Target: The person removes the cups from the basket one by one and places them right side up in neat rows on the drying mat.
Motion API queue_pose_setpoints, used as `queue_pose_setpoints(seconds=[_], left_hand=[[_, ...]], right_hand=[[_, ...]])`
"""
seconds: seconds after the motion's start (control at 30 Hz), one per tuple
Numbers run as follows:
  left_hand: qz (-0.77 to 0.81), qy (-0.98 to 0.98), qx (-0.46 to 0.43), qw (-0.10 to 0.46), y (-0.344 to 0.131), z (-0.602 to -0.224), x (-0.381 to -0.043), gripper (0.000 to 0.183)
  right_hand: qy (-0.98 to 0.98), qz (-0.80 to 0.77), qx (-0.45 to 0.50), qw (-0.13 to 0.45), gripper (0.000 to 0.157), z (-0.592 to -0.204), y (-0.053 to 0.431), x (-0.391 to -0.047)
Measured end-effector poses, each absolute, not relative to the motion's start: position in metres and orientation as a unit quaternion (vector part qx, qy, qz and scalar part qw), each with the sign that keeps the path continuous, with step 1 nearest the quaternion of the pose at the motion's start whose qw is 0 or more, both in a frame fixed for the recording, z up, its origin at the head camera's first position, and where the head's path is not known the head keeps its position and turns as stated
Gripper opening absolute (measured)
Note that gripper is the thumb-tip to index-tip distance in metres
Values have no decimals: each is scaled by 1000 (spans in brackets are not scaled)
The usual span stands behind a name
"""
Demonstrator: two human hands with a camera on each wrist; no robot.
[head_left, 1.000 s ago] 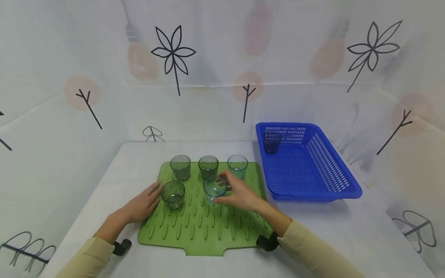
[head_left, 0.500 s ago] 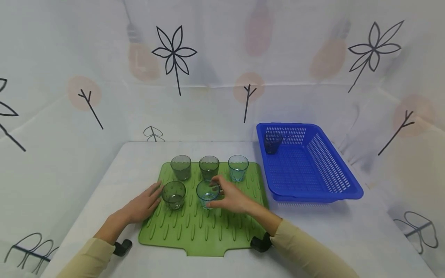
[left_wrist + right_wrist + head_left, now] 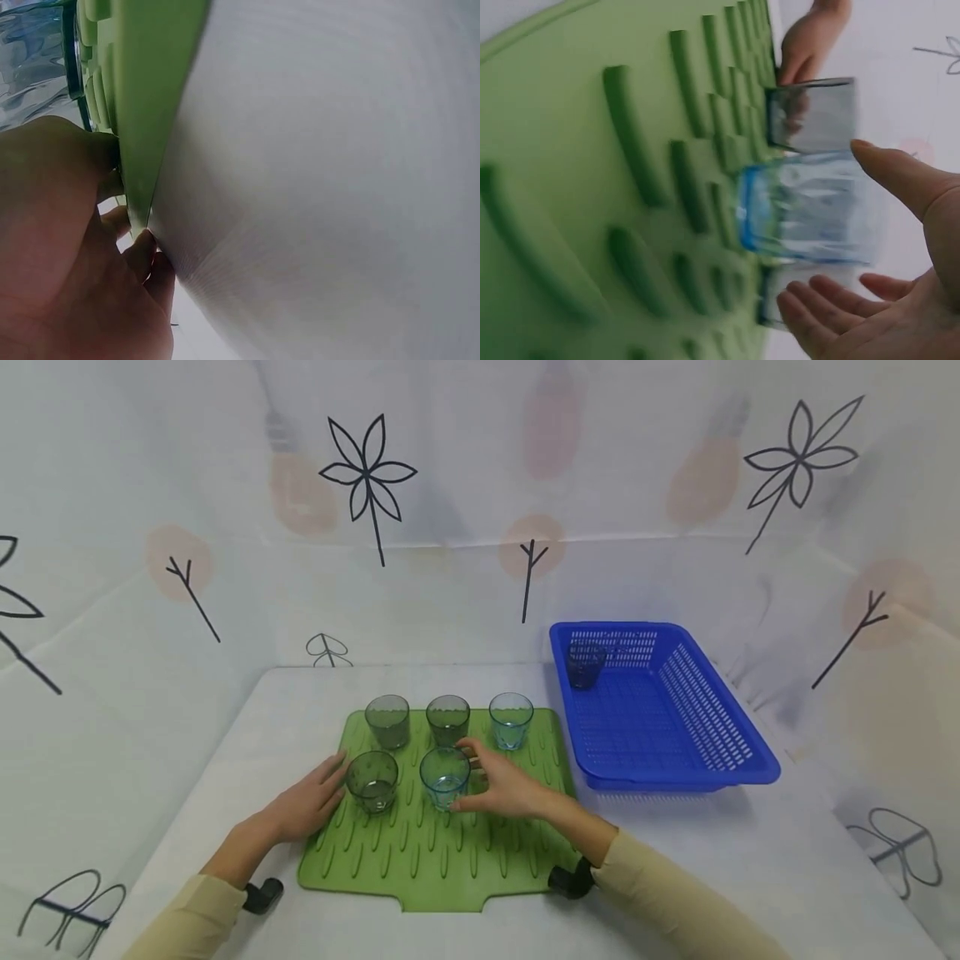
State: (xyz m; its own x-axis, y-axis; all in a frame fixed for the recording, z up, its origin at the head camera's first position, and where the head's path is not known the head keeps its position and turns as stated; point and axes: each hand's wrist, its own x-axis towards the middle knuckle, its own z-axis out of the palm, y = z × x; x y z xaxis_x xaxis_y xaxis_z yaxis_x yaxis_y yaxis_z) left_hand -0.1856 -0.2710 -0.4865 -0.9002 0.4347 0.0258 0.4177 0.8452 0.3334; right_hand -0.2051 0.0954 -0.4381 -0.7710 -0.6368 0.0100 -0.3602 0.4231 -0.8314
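A clear blue-tinted glass (image 3: 445, 781) stands upright on the green drying mat (image 3: 442, 904), in its front row. My right hand (image 3: 502, 781) is at the glass's right side, thumb near its base and fingertips by the rim. In the right wrist view, the thumb and fingers (image 3: 821, 300) are spread to either side of the glass, with a gap showing between. To its left stands a dark grey-green glass (image 3: 372, 783). My left hand (image 3: 303, 803) rests at the mat's left edge, fingers extended along it; in the left wrist view, its fingertips (image 3: 142, 255) touch that edge.
Behind, two grey glasses (image 3: 387, 722) and a light blue glass (image 3: 512, 722) form the mat's back row. A blue plastic basket (image 3: 660, 777) stands to the right with a dark glass (image 3: 584, 667) in its far left corner. Patterned white cloth surrounds the table.
My right hand has carried the blue-tinted glass left and down, into line with the dark front glass. Its fingers have since loosened from the glass. My left hand has stayed put.
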Motion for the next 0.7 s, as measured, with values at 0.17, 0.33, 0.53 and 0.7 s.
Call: queue_pose_setpoints(seconds=[0.17,0.33,0.53,0.7], left_hand=[[166,962,215,36,-273,-489,-188,55],[153,965,211,33,-275,-490,-189,54],[156,964,212,32,-275,-490,-190,54],[160,963,211,39,-273,-487,-187,53]], right_hand=[[841,-418,-313,140,93,-409,118,-197],[865,-382,-308,108,90,-374,142,-191],[898,-319,-298,46,79,-346,176,-203],[919,-294,-260,15,75,-328,210,-230]])
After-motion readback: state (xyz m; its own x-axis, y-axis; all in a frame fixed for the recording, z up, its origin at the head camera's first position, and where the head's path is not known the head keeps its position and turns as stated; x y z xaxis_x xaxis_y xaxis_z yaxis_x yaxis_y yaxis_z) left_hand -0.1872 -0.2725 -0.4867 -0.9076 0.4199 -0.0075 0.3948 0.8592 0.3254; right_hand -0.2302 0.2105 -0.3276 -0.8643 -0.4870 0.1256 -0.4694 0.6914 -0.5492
